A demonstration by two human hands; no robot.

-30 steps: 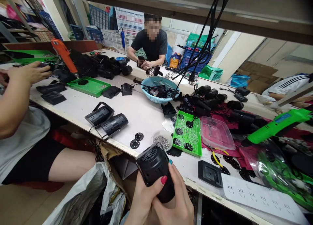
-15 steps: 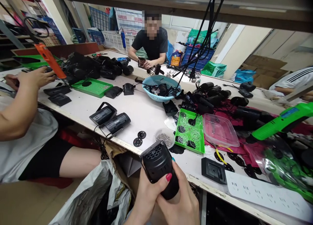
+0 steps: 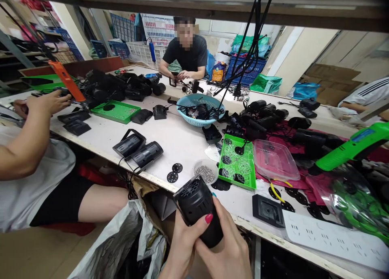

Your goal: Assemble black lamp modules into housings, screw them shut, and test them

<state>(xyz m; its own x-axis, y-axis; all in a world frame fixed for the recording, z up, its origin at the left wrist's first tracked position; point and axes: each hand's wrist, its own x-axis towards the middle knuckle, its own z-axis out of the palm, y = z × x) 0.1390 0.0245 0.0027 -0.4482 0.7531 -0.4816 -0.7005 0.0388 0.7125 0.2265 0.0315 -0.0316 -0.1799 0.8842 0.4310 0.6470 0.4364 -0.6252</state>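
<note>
Both my hands hold a black cylindrical housing (image 3: 196, 204) with a perforated end, below the table's near edge. My left hand (image 3: 184, 240) wraps its underside, thumb with a red nail on top. My right hand (image 3: 226, 244) grips its lower end from the right. On the table just beyond lie a small dish of metal screws (image 3: 206, 173), two black perforated discs (image 3: 174, 172) and a green perforated tray (image 3: 235, 161) with black discs on it.
A green electric screwdriver (image 3: 352, 148) hangs at right above a clear plastic lid (image 3: 275, 160). A blue basket (image 3: 199, 109) sits mid-table among black housings. A person at left holds an orange screwdriver (image 3: 67, 81); another sits across. A white bag (image 3: 121, 242) lies below.
My view has drifted slightly, so the table sits a little lower right. The housing stays in both hands, tilted a bit more. The person at left lowered the orange screwdriver.
</note>
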